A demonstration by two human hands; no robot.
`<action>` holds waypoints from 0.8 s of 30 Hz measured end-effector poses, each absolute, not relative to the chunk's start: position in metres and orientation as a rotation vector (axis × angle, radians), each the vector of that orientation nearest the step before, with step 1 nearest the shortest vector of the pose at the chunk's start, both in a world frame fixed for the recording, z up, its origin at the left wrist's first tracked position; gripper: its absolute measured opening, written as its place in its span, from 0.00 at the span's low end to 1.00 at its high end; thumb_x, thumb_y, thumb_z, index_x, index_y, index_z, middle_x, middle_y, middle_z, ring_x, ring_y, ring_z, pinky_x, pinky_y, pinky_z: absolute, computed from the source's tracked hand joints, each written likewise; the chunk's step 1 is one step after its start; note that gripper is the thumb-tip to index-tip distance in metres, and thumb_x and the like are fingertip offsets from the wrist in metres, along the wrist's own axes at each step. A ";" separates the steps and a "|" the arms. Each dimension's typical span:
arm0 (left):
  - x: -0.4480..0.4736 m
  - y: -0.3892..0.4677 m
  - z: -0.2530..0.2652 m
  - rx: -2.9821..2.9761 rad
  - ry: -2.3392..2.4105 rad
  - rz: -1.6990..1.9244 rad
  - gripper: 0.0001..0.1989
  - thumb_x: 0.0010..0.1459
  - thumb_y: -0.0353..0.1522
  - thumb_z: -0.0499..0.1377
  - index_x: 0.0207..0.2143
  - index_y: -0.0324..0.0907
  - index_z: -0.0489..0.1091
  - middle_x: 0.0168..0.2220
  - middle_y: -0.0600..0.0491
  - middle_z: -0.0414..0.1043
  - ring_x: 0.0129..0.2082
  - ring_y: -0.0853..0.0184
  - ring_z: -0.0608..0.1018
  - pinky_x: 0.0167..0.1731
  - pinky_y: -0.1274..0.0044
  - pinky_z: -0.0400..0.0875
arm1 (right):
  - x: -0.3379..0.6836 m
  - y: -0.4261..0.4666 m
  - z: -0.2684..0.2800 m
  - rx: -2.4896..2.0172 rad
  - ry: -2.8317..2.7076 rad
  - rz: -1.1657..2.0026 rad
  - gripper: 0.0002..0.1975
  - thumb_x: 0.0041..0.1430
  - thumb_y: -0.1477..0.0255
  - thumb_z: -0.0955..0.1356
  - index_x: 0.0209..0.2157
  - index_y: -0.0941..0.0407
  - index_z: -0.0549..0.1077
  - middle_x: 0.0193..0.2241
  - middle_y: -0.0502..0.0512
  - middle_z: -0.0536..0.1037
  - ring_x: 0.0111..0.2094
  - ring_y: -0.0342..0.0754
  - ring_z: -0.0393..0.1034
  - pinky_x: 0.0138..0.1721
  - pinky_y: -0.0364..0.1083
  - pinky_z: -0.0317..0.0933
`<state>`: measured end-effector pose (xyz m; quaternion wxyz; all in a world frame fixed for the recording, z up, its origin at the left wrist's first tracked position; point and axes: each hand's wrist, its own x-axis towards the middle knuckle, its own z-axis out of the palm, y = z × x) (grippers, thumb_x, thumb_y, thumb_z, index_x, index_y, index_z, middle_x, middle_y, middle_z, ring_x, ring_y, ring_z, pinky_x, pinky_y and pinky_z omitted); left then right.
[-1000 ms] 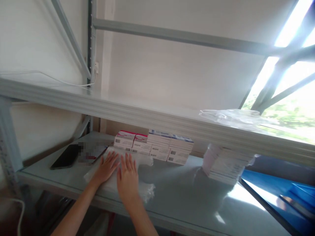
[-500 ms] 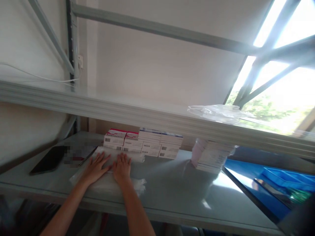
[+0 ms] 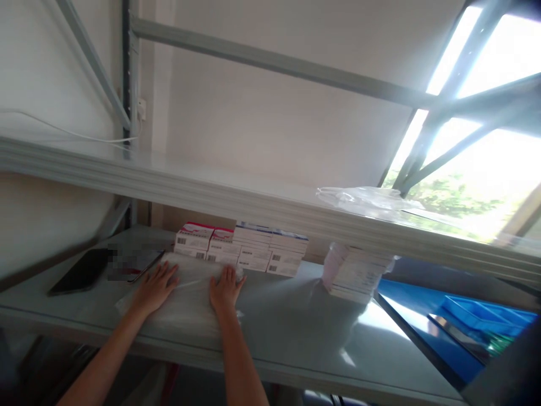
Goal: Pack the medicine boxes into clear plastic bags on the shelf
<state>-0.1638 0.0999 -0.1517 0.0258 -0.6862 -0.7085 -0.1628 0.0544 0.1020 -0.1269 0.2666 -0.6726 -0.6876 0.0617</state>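
Fingertips down, all ten of them! The left hand had its fingers spread wide and laid flat, palm down, while the right hand kept its fingers close together with the thumb stuck out toward the right; neither was clamped on anything. And right under them lay the plastic, cloudy and thin, on the lower shelf near its front edge. Here was the crux: the plastic lay straight beneath the fingers, not off to one side, its long axis seemingly running left to right along the shelf, though its folds made that hard to judge. Neither hand was nearer, for both were touching it; the left sat on its left part, the right close by its right end, with the widest bare stretch of it between them. Just past the fingertips stood the pink-topped boxes, the blue-topped boxes beside them. Off to the left lay a dark slab. Well apart on the right stood a wrapped stack, and beyond it a blue tray; overhead, a clear bag rested on the upper shelf.
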 end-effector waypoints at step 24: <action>-0.171 0.106 -0.159 -2.160 -2.166 -0.572 0.29 0.61 0.41 0.44 0.63 0.42 0.55 0.66 0.44 0.48 0.65 0.53 0.54 0.58 0.55 0.51 | 0.112 -0.005 -0.117 -1.399 -2.205 0.225 0.29 0.64 0.60 0.61 0.64 0.49 0.52 0.63 0.55 0.58 0.63 0.55 0.52 0.62 0.62 0.47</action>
